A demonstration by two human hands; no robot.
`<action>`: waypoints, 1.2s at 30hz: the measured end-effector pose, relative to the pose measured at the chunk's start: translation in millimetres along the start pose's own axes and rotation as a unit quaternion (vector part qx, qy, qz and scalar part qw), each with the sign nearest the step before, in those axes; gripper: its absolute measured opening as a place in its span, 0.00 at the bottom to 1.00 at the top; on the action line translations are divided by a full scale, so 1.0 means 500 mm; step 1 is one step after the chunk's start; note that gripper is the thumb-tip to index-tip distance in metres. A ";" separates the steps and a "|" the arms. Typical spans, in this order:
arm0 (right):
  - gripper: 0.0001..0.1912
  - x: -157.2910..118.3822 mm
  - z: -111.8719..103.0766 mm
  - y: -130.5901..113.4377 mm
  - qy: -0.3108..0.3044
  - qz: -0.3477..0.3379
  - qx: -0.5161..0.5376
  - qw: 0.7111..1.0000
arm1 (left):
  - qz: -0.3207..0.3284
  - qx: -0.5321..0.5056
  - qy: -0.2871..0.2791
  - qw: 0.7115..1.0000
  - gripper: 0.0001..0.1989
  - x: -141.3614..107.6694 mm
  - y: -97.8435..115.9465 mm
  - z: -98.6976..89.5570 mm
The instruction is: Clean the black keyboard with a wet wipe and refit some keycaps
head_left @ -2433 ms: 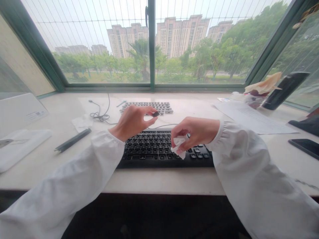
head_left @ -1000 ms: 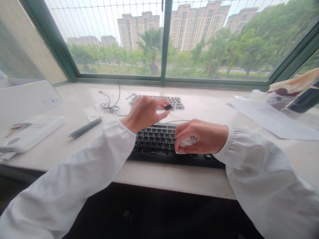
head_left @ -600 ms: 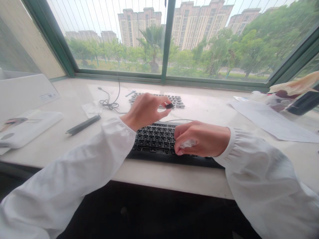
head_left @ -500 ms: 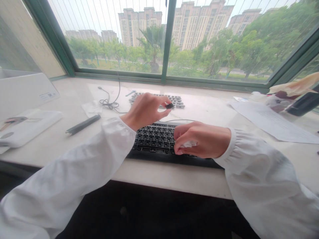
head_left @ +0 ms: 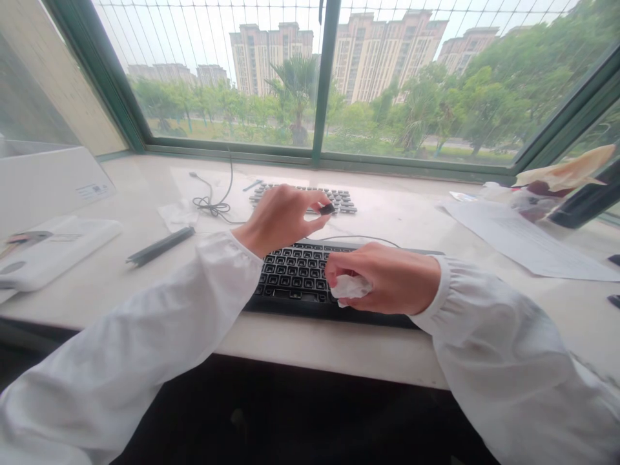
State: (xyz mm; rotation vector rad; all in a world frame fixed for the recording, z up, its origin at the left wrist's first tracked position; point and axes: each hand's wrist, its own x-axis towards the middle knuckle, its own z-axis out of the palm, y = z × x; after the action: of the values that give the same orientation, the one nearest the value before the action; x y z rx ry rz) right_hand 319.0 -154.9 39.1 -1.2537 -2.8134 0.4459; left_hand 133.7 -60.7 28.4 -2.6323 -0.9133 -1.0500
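A black keyboard base [head_left: 296, 274] without keycaps lies near the counter's front edge, its right part hidden under my right hand [head_left: 387, 276]. That hand is closed round a crumpled white tissue [head_left: 351, 286], over the middle of the base. My left hand [head_left: 285, 218] pinches a small black keycap [head_left: 327, 209] between thumb and fingertips, above the gap behind the base. Behind it, rows of loose keycaps [head_left: 345, 200] are laid out on the counter, partly covered by my left hand.
Left on the counter [head_left: 104, 258] are a long black bar [head_left: 161, 247], a coiled cable [head_left: 212, 206], a white box [head_left: 53, 184] and a white device [head_left: 62, 248]. Paper sheets [head_left: 527, 242] and a plastic bag [head_left: 533, 199] lie right. A window stands behind.
My right hand has shifted slightly left and turned, so more of the tissue shows. My left hand still pinches the keycap in nearly the same place.
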 end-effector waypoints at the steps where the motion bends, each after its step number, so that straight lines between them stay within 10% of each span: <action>1: 0.12 0.001 0.000 0.000 -0.002 -0.002 0.004 1.000 | -0.002 -0.001 -0.001 1.000 0.14 0.000 0.001 -0.001; 36: 0.11 0.009 0.011 0.027 0.020 -0.051 0.054 0.997 | -0.064 0.054 -0.028 0.996 0.13 -0.003 -0.018 0.004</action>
State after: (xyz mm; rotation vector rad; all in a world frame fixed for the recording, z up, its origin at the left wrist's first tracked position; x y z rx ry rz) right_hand 324.8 -144.3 29.6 -1.0822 -2.7616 0.5529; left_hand 128.5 -53.3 25.1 -2.5556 -1.1293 -0.9310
